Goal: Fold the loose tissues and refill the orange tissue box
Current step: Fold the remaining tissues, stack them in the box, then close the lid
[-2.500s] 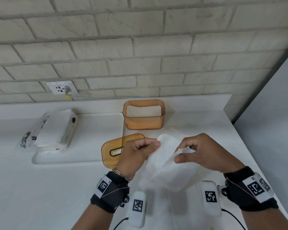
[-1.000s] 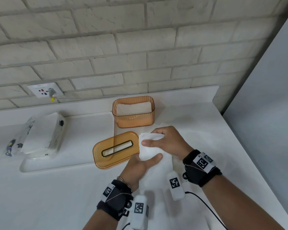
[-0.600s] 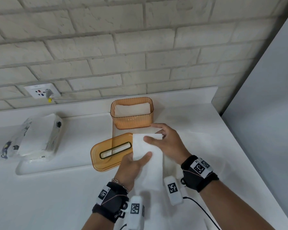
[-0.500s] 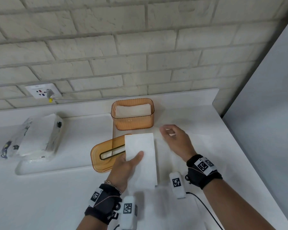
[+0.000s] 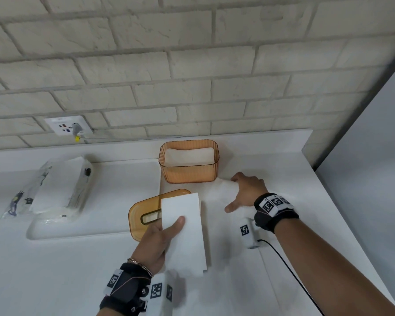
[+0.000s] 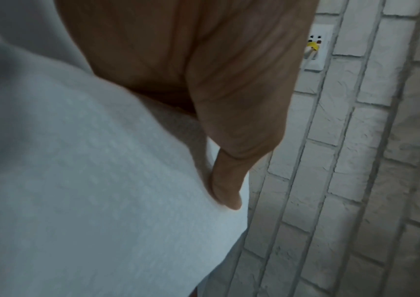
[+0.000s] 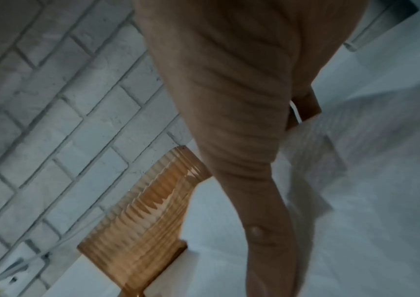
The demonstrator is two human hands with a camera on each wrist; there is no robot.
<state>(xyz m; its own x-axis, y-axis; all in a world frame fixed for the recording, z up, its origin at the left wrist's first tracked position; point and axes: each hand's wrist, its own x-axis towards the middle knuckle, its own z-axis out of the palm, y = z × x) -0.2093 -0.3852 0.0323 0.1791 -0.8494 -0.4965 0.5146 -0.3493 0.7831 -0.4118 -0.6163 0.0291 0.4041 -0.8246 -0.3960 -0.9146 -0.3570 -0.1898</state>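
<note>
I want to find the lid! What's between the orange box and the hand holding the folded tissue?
In the head view, the orange lid lies between the orange tissue box and the left hand, partly under the folded tissue.

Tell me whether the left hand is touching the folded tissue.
Touching. The head view shows the left hand holding the folded tissue, thumb pressed on top; the left wrist view shows the same.

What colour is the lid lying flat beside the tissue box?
Translucent orange lid, clearest in the head view.
</note>
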